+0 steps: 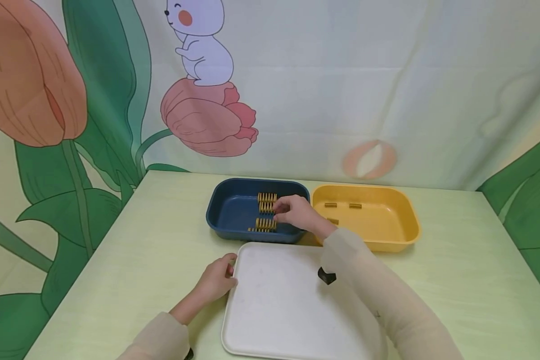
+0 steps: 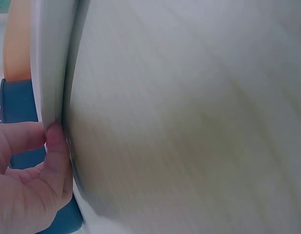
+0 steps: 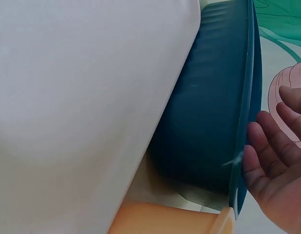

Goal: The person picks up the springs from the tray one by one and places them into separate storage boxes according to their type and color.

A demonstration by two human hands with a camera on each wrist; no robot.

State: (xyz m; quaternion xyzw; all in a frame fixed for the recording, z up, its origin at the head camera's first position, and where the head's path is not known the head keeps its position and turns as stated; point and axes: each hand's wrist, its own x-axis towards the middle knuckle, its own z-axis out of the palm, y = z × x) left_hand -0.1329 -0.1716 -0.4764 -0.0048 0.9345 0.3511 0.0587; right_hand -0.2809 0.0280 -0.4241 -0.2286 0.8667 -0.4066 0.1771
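Several gold coil springs [image 1: 266, 224] lie in a column inside the dark blue bin [image 1: 225, 232]. Over the right part of that bin hangs my right hand [image 1: 295, 212], its thumb and forefinger apart beside the upper springs. The right wrist view shows this hand [image 3: 279, 170] at the bin's far rim, fingers loosely bent with nothing seen between them; the springs are hidden there by the bin wall. With thumb and finger, my left hand [image 1: 216, 278] pinches the left edge of a white tray [image 1: 288, 300]. That grip shows closely in the left wrist view, fingertips [image 2: 55, 136] on the tray's rim.
Right of the blue bin stands a yellow bin [image 1: 409, 220] with a few short brownish-gold cylinders [image 1: 355, 206] in it. The white tray lies in front of both bins, partly under my right forearm. Behind the pale green table [image 1: 454, 280] hangs a printed curtain [image 1: 319, 100].
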